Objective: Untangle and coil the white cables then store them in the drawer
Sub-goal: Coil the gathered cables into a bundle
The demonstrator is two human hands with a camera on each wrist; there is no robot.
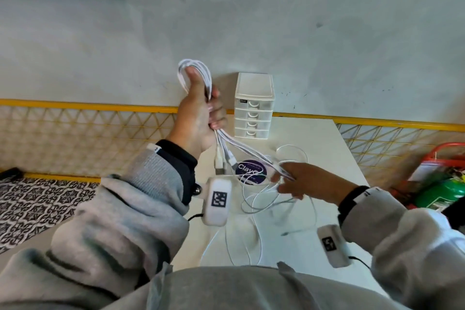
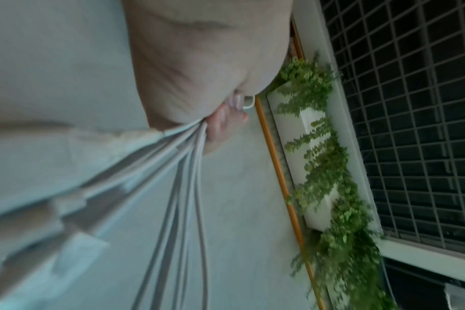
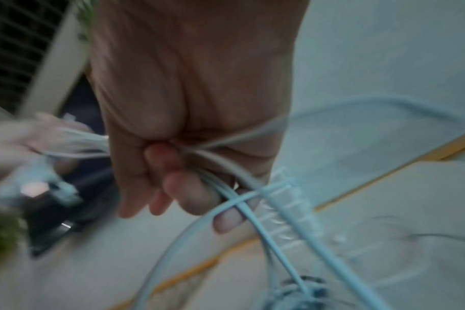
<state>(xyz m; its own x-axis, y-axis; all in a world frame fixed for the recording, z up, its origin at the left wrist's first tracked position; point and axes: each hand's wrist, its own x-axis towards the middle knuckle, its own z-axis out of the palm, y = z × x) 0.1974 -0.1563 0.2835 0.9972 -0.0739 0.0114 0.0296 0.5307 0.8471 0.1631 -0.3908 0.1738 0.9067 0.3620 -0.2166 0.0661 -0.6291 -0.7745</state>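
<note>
Left hand grips looped cables above table; right hand pinches loose strands; drawers at far edge.

My left hand hides the middle of the cable bundle, so I cannot count its strands. My right hand is smeared by motion in the head view; its fingertips blur into the loose cables, and the right wrist view is too soft to say which strand I pinch. The sticker is half covered, its word unreadable. The drawer unit's label is too small to read.
</note>
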